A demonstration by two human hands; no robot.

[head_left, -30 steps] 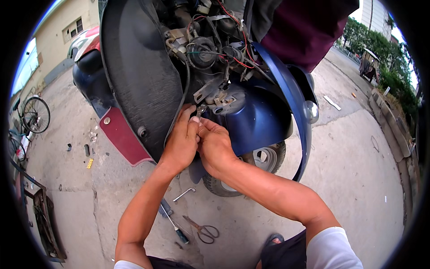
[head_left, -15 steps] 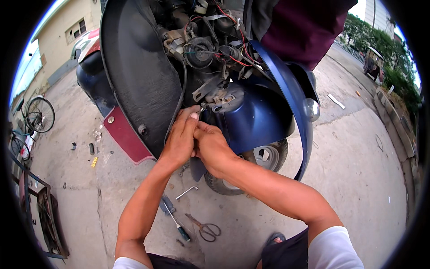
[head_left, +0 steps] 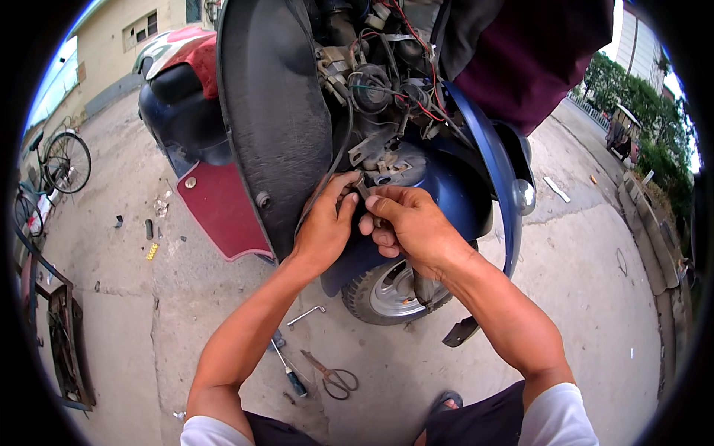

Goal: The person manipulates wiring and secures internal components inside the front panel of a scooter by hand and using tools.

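Meeting at the front of a blue vehicle (head_left: 465, 171), two bare hands work just below its exposed wiring. The right hand (head_left: 405, 223) grasps a small metal tool (head_left: 363, 190), pinched between thumb and curled fingers; the tool slants up toward a grimy metal bracket (head_left: 398, 169) on top of the blue fender (head_left: 457, 204). The left hand (head_left: 327, 230) lies along the edge of a large black panel (head_left: 279, 97), its forefinger reaching to the tool's upper end and its thumb set apart; whether it grips anything there cannot be told, since the fingertips are partly hidden.

Above the bracket sits a round black part (head_left: 370, 89) among cables and thin red wires (head_left: 430, 111). A curved blue trim piece (head_left: 491, 141) bearing a chrome dome (head_left: 525, 198) arches at the right, and the wheel (head_left: 364, 297) shows beneath the hands, partly covered by the right one. To the left of the black panel hangs a maroon flap (head_left: 221, 212) with a pale border.

On the concrete ground (head_left: 208, 305), near the person's feet, lie an L-shaped wrench (head_left: 306, 317), a screwdriver (head_left: 297, 383) with a dark handle, and scissors (head_left: 339, 383) with rusty blades. A bicycle (head_left: 67, 163) stands well apart at the far left.
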